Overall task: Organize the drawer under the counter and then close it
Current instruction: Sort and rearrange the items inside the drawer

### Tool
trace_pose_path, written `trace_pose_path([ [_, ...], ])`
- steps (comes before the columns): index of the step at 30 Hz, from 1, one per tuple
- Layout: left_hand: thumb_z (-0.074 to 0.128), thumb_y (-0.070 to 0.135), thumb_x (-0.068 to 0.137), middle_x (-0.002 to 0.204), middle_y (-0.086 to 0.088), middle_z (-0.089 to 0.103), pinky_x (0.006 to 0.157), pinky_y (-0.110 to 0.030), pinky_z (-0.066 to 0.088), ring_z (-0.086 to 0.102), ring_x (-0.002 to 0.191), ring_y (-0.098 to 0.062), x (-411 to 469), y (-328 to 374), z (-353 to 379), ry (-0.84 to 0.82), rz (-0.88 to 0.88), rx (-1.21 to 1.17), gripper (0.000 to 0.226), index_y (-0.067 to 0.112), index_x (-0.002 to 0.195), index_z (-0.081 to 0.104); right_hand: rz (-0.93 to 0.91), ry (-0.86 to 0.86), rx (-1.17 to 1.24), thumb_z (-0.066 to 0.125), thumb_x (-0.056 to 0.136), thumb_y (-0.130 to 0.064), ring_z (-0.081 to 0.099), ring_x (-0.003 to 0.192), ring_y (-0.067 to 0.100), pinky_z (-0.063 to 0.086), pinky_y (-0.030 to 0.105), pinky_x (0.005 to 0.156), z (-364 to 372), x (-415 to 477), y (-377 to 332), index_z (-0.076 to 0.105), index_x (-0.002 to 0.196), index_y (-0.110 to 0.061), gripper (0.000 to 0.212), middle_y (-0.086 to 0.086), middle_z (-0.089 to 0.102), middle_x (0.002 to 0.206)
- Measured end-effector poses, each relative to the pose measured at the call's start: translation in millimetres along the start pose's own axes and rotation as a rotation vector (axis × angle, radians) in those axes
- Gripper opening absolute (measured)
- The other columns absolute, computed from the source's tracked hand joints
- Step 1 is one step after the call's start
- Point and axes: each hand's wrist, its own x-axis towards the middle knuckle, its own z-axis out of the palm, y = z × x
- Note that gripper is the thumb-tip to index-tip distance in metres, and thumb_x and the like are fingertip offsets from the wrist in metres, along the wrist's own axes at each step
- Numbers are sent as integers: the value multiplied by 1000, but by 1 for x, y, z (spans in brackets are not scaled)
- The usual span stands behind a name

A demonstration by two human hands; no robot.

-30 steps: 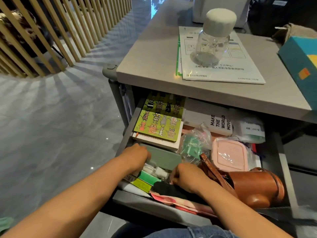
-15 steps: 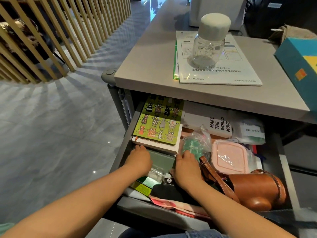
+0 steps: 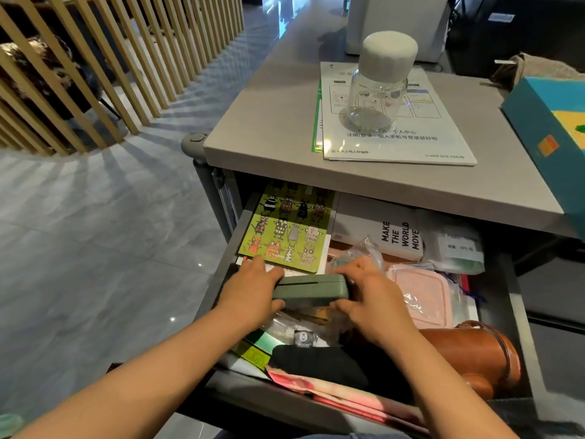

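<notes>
Tiled floor (image 3: 95,248), counter (image 3: 269,122), open drawer (image 3: 253,397), left hand (image 3: 253,293) and right hand (image 3: 370,296) clasping green case (image 3: 310,289)

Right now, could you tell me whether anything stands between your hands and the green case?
Nothing visible does: the left hand and right hand grip the green case by its two ends, over the clutter in the open drawer.

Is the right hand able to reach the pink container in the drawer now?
Probably yes. The pink container lies just beside the right hand, its top exposed. But that hand grips the green case and must first let go.
</notes>
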Motion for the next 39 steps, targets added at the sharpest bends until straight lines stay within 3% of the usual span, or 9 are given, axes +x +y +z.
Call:
trace_pose_path([
  [4, 65, 28, 81, 128, 12, 47, 100, -34, 40, 42, 117, -8, 0, 1, -14, 63, 314, -314, 54, 32, 131, 45, -82, 57, 355, 76, 68, 0, 47, 96, -5, 39, 9, 82, -22, -3, 11, 63, 101, -37, 51, -17, 48, 102],
  [8, 65, 16, 80, 122, 11, 59, 95, -28, 44, 53, 109, -8, -2, -2, -27, 229, 340, -506, 58, 35, 132, 47, -121, 207, 533, 70, 71, 10, 45, 101, -12, 41, 2, 81, -22, 11, 10, 61, 95, -40, 57, -11, 49, 106],
  [12, 72, 9, 78, 132, -3, 57, 101, -38, 38, 54, 122, -23, 3, 0, -24, 603, 193, -270, 56, 15, 130, 54, -4, 234, 549, 58, 84, 5, 42, 120, 7, 39, 0, 87, -1, 48, -4, 48, 130, -29, 59, -8, 40, 134],
  [15, 55, 26, 93, 155, 2, 23, 114, -35, 23, 24, 142, -17, 13, 4, -20, 423, 21, -102, 64, 18, 147, 24, 111, 60, 515, 52, 91, -3, 32, 135, 17, 29, 20, 108, 22, 63, -20, 15, 149, -21, 71, 2, 25, 152],
  [17, 49, 29, 95, 159, 1, 9, 117, -33, 9, 10, 145, -15, 18, 5, -17, 299, 53, -46, 69, 18, 150, 9, 132, -33, 565, 47, 93, -2, 41, 128, 18, 33, 25, 104, 38, 62, -29, 5, 150, -18, 73, 6, 35, 148],
  [20, 49, 18, 95, 159, 1, 1, 119, -42, 2, 0, 146, -19, 17, 5, -11, 147, 132, -36, 67, 22, 150, 10, 153, -70, 486, 43, 94, -2, 35, 135, 25, 29, 32, 111, 51, 65, -33, 6, 150, -12, 67, 10, 32, 150],
  [24, 47, 2, 91, 157, 0, -17, 115, -51, 6, -17, 143, -32, 21, 3, -6, 75, 43, 25, 80, 29, 150, 0, 145, -91, 440, 41, 96, -5, 20, 143, 19, 18, 22, 110, 51, 73, -40, 14, 149, -13, 59, 6, 18, 156],
  [32, 45, 14, 95, 159, -3, -6, 116, -45, 10, -10, 144, -34, 58, -8, -21, 114, 80, -45, 68, 25, 150, 6, 93, -89, 421, 43, 94, -4, 28, 140, 18, 22, 20, 107, 62, 67, -37, 13, 149, -18, 64, 3, 23, 155],
  [39, 43, 17, 94, 158, 2, 10, 116, -42, 16, 1, 145, -27, 61, 18, -14, 218, 252, -118, 56, 26, 147, 25, 301, 204, 831, 40, 94, 4, 38, 134, 18, 36, 6, 91, 38, 65, -2, 25, 146, -5, 55, 9, 34, 149],
])
